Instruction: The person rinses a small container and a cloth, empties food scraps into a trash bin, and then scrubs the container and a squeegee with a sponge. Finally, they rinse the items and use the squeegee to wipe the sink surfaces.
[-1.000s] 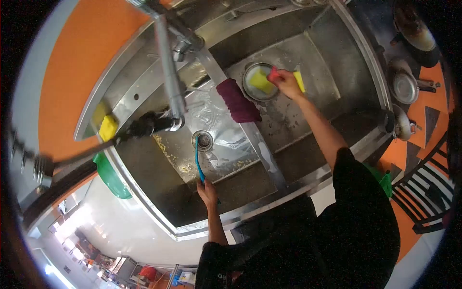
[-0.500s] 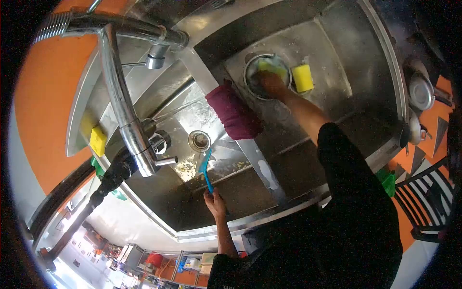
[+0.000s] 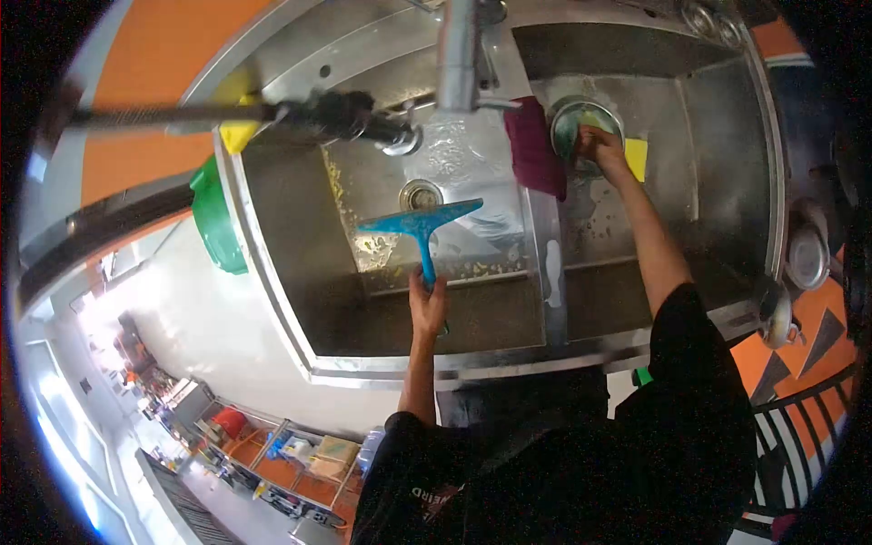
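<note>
left hand (image 3: 427, 304) closed in a full grip around the handle of the blue squeegee (image 3: 420, 221); the blade is up front, tilted, and sits over the floor of the left basin just in front of the drain (image 3: 421, 193). right hand (image 3: 599, 145) reaches into the right basin, fingers down inside the round metal bowl (image 3: 570, 121); whether that grip is closed on anything i cannot tell, the hand covers its own fingers. progress, as a judgement: the clean-down of the left basin looks partway done. yellow food scraps (image 3: 400, 268) lie in a band along the near and left edges of the basin floor, while the middle around the drain looks wet and mostly clear. the bowl shows a greenish smear, possibly suds. a yellow sponge (image 3: 637, 156) lies just beside the bowl and a maroon cloth (image 3: 534, 159) hangs over the divider between the basins. the squeegee itself is one piece of bright blue plastic, with a thin straight handle, a wide flat blade and no visible damage. sink rim (image 3: 381, 371) steel, wet in patches.
</note>
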`<state>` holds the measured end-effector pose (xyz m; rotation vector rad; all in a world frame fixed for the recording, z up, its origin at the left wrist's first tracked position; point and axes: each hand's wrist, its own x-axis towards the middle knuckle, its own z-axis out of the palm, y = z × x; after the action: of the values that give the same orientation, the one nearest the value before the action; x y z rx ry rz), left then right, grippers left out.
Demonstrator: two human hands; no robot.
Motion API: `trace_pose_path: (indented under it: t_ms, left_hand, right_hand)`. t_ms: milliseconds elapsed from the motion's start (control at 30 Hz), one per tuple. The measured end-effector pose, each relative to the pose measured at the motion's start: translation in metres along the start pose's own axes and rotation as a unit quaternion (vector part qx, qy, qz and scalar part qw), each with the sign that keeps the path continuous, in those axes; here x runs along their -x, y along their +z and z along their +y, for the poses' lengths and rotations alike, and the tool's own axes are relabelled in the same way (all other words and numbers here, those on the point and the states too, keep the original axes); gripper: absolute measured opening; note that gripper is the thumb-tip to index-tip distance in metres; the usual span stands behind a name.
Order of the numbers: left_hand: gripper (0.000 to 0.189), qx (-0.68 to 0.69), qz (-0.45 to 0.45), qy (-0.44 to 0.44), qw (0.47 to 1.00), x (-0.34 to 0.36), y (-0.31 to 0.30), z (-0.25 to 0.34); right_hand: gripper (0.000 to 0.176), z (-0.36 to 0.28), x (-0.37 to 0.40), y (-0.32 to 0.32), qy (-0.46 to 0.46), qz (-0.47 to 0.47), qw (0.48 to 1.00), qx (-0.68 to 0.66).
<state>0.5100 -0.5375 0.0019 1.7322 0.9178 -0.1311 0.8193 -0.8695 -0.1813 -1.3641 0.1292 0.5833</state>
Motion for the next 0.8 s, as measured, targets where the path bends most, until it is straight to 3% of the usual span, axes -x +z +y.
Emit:
trace_pose_path:
  t_ms: [67, 100, 133, 200, 300, 367, 433, 500, 533, 600, 633, 700, 733, 800]
  left_hand:
    - [0.037, 0.004, -0.015, -0.032, 0.999, 0.001, -0.006, -0.003]
    - [0.037, 0.033, -0.01, -0.006, 0.999, -0.004, -0.01, -0.034]
    - [0.037, 0.042, -0.005, -0.001, 0.999, 0.0, -0.013, -0.024]
    - [0.039, 0.044, -0.049, -0.053, 0.996, 0.012, -0.026, 0.008]
    - [0.039, 0.053, -0.088, -0.051, 0.993, 0.02, -0.04, 0.02]
    - [0.039, 0.03, -0.093, -0.051, 0.994, 0.026, -0.046, 0.032]
    - [0.039, 0.004, -0.099, -0.052, 0.994, 0.028, -0.05, 0.033]
    - [0.036, -0.087, -0.082, 0.039, 0.992, 0.023, -0.053, 0.021]
    - [0.036, -0.09, -0.084, 0.04, 0.992, 0.025, -0.056, 0.018]
    - [0.034, -0.098, -0.037, 0.185, 0.977, 0.028, -0.062, 0.012]
    - [0.032, -0.114, -0.073, 0.097, 0.986, 0.038, -0.069, 0.029]
    - [0.035, -0.112, -0.067, 0.098, 0.987, 0.042, -0.071, 0.017]
    - [0.037, -0.111, -0.064, 0.099, 0.987, 0.046, -0.075, 0.013]
    - [0.041, -0.12, -0.072, 0.071, 0.988, 0.041, -0.082, 0.008]
  right_hand:
    - [0.039, -0.069, 0.049, 0.033, -0.002, 0.026, 0.999, -0.031]
    - [0.039, -0.09, 0.066, 0.042, -0.024, 0.072, 0.997, -0.007]
    - [0.039, -0.111, 0.084, 0.055, -0.045, 0.117, 0.992, 0.016]
    - [0.037, -0.159, 0.132, 0.099, -0.074, 0.083, 0.991, 0.078]
    - [0.03, -0.194, 0.186, 0.182, -0.1, -0.011, 0.986, 0.136]
    - [0.034, -0.177, 0.195, 0.24, -0.263, -0.054, 0.933, 0.24]
    - [0.035, -0.142, 0.199, 0.292, -0.23, -0.142, 0.926, 0.263]
    - [0.029, -0.098, 0.2, 0.343, -0.255, -0.167, 0.915, 0.264]
    - [0.029, -0.077, 0.199, 0.358, -0.255, -0.164, 0.916, 0.262]
    - [0.017, -0.043, 0.193, 0.383, -0.296, -0.163, 0.894, 0.296]
    - [0.017, -0.036, 0.188, 0.392, -0.294, -0.163, 0.895, 0.294]
    - [0.008, -0.027, 0.172, 0.403, -0.231, -0.129, 0.923, 0.28]
    - [0.008, -0.022, 0.171, 0.406, -0.225, -0.129, 0.924, 0.28]
    - [0.007, -0.015, 0.159, 0.408, -0.262, -0.043, 0.924, 0.276]
